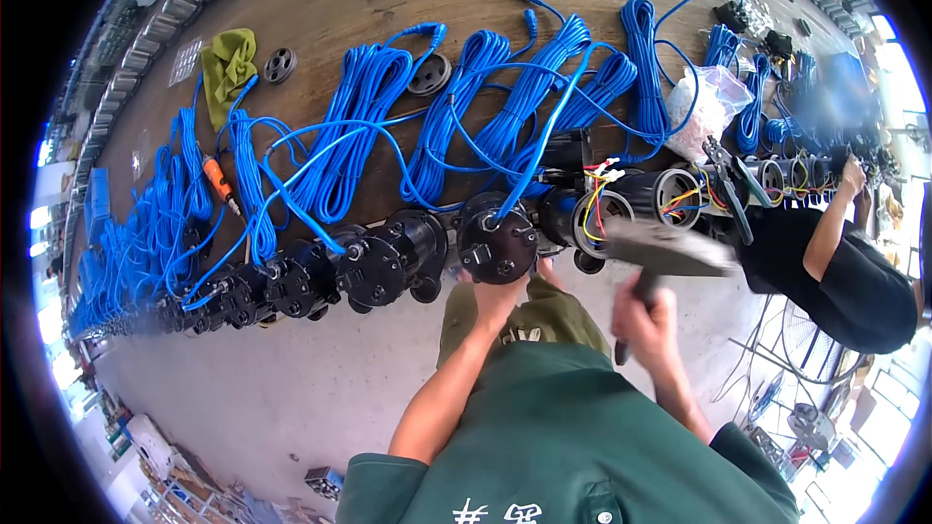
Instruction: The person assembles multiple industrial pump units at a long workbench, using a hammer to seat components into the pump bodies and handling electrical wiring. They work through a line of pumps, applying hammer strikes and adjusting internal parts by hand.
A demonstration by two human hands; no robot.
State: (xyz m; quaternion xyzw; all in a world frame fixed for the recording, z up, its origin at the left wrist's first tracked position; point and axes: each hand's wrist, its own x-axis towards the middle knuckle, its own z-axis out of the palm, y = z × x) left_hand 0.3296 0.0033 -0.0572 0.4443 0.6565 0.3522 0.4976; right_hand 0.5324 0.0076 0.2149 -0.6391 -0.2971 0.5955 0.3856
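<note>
My left hand (498,299) holds a black cylindrical motor housing (497,250) from below at the table's edge; its fingertips are hidden behind it. A blue cable (539,160) rises from this housing's round end cap. In my right hand (649,325) is a hammer (670,248), gripped by its dark handle. The hammer head is smeared by motion and hangs in front of the open housings, to the right of the capped one. One open housing (604,221) has red, yellow and blue wires coming out with white connectors.
Capped housings (374,272) line the edge leftward, with coiled blue cables (359,126) behind. An orange-handled tool (221,182) and a green cloth (229,73) lie left. Dark-handled pliers (730,186) and a plastic bag (709,109) lie right. A co-worker (840,267) works at far right.
</note>
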